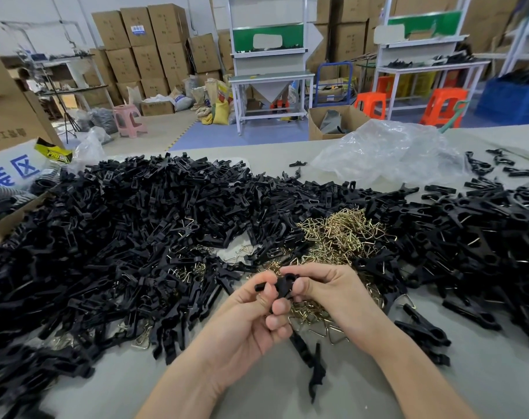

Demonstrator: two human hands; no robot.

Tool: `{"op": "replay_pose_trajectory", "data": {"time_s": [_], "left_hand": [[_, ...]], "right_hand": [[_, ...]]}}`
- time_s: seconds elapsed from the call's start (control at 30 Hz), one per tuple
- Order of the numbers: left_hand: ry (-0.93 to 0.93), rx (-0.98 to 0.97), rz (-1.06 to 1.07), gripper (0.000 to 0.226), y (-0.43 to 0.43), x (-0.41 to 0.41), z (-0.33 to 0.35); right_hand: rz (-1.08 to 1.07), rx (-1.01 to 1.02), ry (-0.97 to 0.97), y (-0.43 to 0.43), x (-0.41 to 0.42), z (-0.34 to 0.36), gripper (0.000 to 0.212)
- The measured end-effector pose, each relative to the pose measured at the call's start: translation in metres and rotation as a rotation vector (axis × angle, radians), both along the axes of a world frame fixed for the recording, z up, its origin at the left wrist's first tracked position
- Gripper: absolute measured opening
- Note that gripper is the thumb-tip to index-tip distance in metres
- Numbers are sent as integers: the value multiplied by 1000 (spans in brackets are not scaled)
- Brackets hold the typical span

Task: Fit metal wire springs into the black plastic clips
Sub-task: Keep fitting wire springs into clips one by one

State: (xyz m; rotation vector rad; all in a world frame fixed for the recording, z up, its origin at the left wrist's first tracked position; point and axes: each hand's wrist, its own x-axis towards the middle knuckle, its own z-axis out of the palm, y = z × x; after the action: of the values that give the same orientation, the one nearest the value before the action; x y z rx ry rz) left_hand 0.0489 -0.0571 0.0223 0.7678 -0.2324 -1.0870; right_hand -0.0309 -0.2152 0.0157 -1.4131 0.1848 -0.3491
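My left hand (251,316) and my right hand (332,290) meet over the near middle of the table, both gripping one black plastic clip (282,284) between fingers and thumbs. The clip's long legs (313,367) hang down below my hands. Whether a wire spring sits in this clip is hidden by my fingers. A heap of brass-coloured wire springs (341,231) lies just beyond my hands, with more springs (310,313) under them. A big pile of loose black clips (121,237) covers the left half of the table.
More black clips (483,237) are heaped on the right. A crumpled clear plastic bag (387,152) lies at the far right of the table (196,385). A cardboard box (6,116) stands at the far left. Workbenches, stools and stacked cartons fill the room behind.
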Motion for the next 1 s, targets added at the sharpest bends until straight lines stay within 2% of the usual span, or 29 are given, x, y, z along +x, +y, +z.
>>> {"op": "replay_pose_trajectory", "data": {"time_s": [0.17, 0.33, 0.4, 0.47, 0.53, 0.6, 0.67, 0.73, 0.8, 0.9, 0.97, 1.0], "left_hand": [[65, -44, 9, 18, -6, -1, 0], [-70, 13, 0, 39, -9, 7, -3], [-68, 33, 35, 45, -7, 11, -4], [-73, 70, 111, 45, -5, 17, -5], [-93, 107, 170, 40, -3, 20, -8], [-113, 117, 193, 35, -1, 21, -9], [-117, 118, 201, 32, 0, 22, -11], [-133, 121, 205, 33, 1, 22, -11], [-173, 126, 229, 37, 0, 23, -10], [-281, 153, 308, 32, -1, 25, -9], [-418, 219, 408, 21, 1, 26, -11], [-520, 278, 456, 26, 3, 27, -13]], "right_hand": [[-29, 2, 0, -1, 1, -1, 24], [-32, 32, -24, -1, 2, 0, 24], [-87, 63, -50, -3, 2, 1, 25], [-164, 190, -75, -6, 1, 2, 29], [-203, 409, -139, -15, -2, 10, 34], [-243, 616, -306, -36, -9, 34, 38], [-295, 833, -563, -69, -17, 67, 48], [-305, 924, -712, -93, -24, 100, 60], [-288, 866, -670, -98, -24, 112, 64], [-284, 674, -433, -75, -19, 89, 52], [-284, 617, -298, -50, -12, 62, 45], [-280, 615, -247, -38, -8, 49, 42]]}}
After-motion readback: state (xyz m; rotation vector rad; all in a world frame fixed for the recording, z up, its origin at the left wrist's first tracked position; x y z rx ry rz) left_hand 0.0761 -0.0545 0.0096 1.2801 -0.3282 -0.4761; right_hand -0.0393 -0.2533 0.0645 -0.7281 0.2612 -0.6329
